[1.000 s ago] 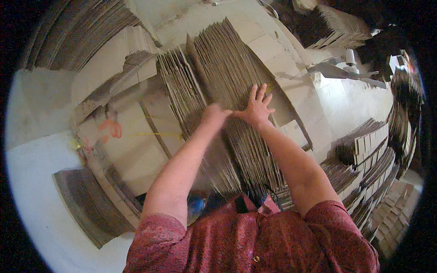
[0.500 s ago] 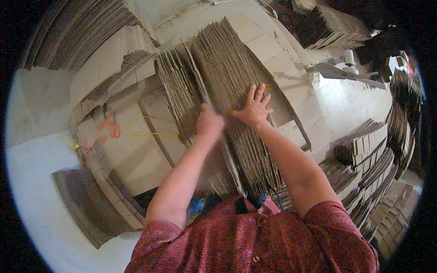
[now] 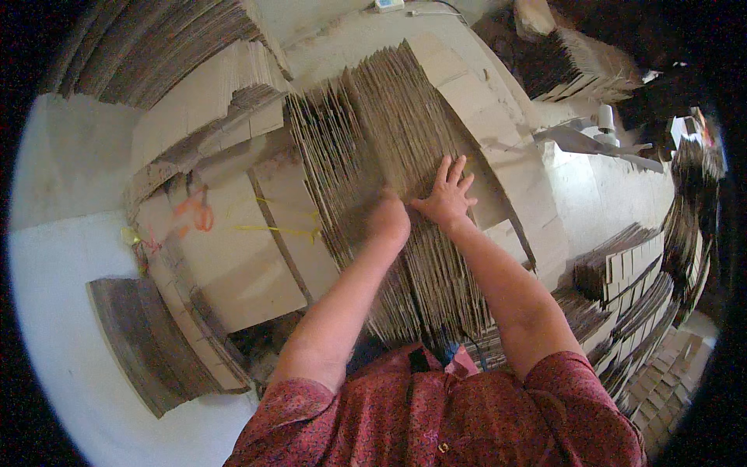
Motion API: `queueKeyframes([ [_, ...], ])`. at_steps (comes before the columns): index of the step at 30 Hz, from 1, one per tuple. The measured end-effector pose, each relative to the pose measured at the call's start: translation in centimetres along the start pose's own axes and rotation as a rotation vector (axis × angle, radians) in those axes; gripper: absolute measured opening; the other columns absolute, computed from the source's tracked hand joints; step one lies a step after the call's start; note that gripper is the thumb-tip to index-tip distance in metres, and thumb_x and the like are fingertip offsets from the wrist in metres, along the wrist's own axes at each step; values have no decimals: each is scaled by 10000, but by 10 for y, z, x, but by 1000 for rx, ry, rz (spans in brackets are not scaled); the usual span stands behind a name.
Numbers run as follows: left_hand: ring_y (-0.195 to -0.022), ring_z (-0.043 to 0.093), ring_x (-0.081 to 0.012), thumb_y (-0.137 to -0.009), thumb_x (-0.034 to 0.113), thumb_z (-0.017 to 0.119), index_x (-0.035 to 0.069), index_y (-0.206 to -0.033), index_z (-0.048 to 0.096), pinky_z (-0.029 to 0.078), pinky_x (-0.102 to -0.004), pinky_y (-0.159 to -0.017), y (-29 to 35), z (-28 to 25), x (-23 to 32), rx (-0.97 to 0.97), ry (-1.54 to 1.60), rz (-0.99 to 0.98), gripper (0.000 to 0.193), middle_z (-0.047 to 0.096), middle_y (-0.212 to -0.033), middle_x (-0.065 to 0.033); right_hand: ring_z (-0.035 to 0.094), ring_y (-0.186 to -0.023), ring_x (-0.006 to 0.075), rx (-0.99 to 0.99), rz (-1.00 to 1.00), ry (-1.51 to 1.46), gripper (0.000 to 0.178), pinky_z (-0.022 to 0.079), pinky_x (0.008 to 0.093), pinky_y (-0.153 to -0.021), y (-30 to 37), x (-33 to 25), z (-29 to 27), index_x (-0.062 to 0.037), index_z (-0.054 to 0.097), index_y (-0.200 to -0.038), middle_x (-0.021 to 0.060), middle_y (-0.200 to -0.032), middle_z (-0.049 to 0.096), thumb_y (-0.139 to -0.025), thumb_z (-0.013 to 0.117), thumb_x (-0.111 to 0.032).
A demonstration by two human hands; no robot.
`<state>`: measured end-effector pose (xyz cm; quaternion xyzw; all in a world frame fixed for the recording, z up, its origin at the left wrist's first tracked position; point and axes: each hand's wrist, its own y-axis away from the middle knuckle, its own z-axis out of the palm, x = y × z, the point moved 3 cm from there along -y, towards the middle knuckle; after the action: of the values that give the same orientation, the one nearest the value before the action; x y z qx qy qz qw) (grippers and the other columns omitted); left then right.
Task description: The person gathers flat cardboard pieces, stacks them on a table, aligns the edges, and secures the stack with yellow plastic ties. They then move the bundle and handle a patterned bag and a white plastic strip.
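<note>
My right hand (image 3: 448,196) lies with its fingers spread on the top edges of a thick row of cardboard sheets (image 3: 401,109) standing on edge. Close on its left, my left hand (image 3: 389,219) is curled against the same row. Motion smears its fingers, so I cannot tell whether a sheet is held in them. Further left, a looser group of upright cardboard sheets (image 3: 325,144) leans beside the row, with narrow gaps between its sheets.
Flat cardboard (image 3: 233,249) with orange marks and yellow strapping (image 3: 272,228) lies to the left. More stacked cardboard stands at the far left (image 3: 156,47), lower left (image 3: 152,342) and right (image 3: 634,268). A white cylindrical object (image 3: 605,118) is at the upper right.
My left hand has moved right, towards my right hand. The separate sheet standing between the two groups now sits against the others, and the gap has closed. My right hand stays spread.
</note>
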<state>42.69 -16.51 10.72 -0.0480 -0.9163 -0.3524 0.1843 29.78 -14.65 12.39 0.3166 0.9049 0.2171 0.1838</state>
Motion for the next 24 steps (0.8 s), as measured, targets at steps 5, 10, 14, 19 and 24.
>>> queueKeyframes([
  [5,-855,618,-374,-847,140,470,-25,-1290,306,498,-488,-715,-24,22,-20,72,-90,15,501,616,-966,-234,6,-1326,477,-14,-12,-12,1250,210,731,-911,2,-1,-1,-119,-16,-1430,150,-1486,-88,-555,727,-617],
  [10,-868,610,-348,-846,120,481,-15,-1289,333,491,-447,-753,-58,55,-73,-52,347,140,487,614,-982,-216,-10,-1324,482,15,-16,76,1251,193,746,-898,13,-19,8,-87,9,-1427,156,-1486,-82,-555,697,-662],
  [14,-974,584,-319,-815,126,535,-10,-1261,406,469,-419,-800,16,-18,-41,160,255,351,484,581,-1047,-243,-14,-1324,483,48,7,66,1259,192,745,-896,13,-10,3,-65,40,-1425,159,-1486,-78,-542,686,-687],
  [19,-1054,524,-311,-837,275,595,-8,-1180,511,397,-364,-918,36,-56,-119,707,269,30,452,560,-1130,-188,-28,-1332,464,38,25,71,1290,207,724,-909,16,-16,-4,-57,38,-1425,157,-1485,-75,-508,751,-617],
  [24,-795,606,-227,-826,395,611,-56,-1053,589,460,-355,-716,10,-13,-102,327,565,32,505,654,-875,-161,-14,-1334,458,60,22,62,1294,217,721,-906,13,-11,-1,-71,40,-1428,146,-1488,-65,-497,761,-608],
])
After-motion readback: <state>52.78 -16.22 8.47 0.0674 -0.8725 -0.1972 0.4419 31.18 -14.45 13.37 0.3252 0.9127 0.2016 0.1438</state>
